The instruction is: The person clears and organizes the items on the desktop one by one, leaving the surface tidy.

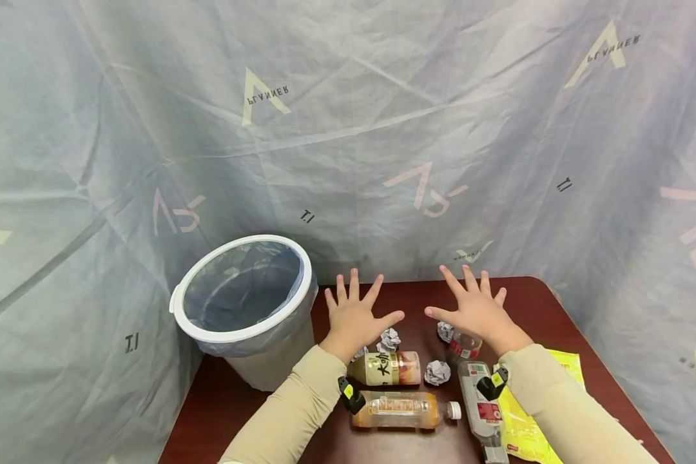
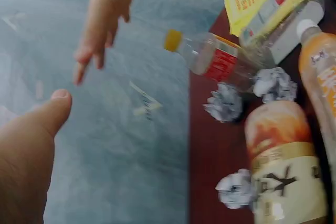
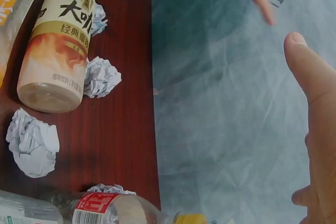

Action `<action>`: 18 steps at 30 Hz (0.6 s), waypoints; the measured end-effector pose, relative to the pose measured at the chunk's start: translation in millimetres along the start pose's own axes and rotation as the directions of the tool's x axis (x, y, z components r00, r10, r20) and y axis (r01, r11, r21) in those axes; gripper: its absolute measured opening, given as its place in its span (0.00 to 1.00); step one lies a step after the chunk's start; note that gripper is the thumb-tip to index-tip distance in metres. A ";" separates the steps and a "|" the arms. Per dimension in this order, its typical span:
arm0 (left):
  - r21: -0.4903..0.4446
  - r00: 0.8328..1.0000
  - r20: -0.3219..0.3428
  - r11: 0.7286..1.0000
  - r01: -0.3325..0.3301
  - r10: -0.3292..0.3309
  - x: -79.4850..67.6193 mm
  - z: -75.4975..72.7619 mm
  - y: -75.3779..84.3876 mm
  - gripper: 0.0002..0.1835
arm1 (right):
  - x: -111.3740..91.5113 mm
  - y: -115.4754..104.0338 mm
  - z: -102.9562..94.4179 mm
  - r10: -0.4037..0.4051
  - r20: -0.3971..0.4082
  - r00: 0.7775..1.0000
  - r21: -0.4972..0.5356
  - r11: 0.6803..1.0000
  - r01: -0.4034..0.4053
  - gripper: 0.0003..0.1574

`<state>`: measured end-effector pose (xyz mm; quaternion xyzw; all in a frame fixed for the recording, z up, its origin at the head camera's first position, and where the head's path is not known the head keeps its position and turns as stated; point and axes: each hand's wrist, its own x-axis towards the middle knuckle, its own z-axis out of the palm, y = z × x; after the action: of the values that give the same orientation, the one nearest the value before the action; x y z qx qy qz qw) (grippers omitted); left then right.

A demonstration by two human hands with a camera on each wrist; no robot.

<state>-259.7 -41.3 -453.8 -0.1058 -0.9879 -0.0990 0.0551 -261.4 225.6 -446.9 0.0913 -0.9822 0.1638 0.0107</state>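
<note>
Both hands are held out over the table with fingers spread, and neither holds anything. My left hand (image 1: 352, 320) is nearest the trash can (image 1: 240, 335) and a labelled coffee bottle (image 1: 391, 368). My right hand (image 1: 480, 312) hovers above a clear bottle with a red label and yellow cap (image 2: 220, 61). Crumpled paper balls (image 1: 437, 372) lie among the bottles. An orange-labelled bottle with a white cap (image 1: 397, 410) lies on its side at the front. Beside it lies another clear bottle (image 1: 480, 399), partly hidden by the right wrist's camera.
The trash can has a white rim and a bluish liner bag (image 1: 220, 303), and stands on the left of the dark red table (image 1: 232, 412). A yellow packet (image 1: 524, 425) lies partly under the right forearm. Grey sheeting (image 1: 348, 161) hangs behind the table.
</note>
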 end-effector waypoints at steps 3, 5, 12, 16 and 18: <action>-0.022 0.997 -0.047 0.998 -0.063 0.062 -5.9 -27.4 3.5 0.50 | 1.0 -2.6 0.0 0.004 -0.001 1.000 0.013 1.000 -0.004 0.68; -0.037 0.991 -0.087 0.994 -0.105 0.101 -10.0 -46.3 8.5 0.50 | 1.4 -1.0 -1.6 0.005 0.005 1.000 0.017 1.000 -0.005 0.68; -0.006 0.981 -0.170 0.996 -0.093 0.091 -16.4 -104.3 5.2 0.51 | 2.1 5.5 -3.9 0.015 0.010 1.000 0.048 0.999 -0.015 0.68; -0.009 0.980 -0.198 1.000 -0.023 0.021 -19.6 -125.3 -20.4 0.53 | 0.7 8.8 -6.0 0.018 0.010 1.000 0.065 0.998 -0.019 0.68; -0.011 0.976 -0.216 1.000 0.010 -0.012 -23.3 -133.1 -38.6 0.53 | -0.1 10.0 -7.4 0.019 0.008 1.000 0.067 0.998 -0.020 0.68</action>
<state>-233.9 -110.5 -334.3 -0.0892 -0.9762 -0.1152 0.1608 -263.1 237.3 -443.2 0.0826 -0.9770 0.1964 0.0025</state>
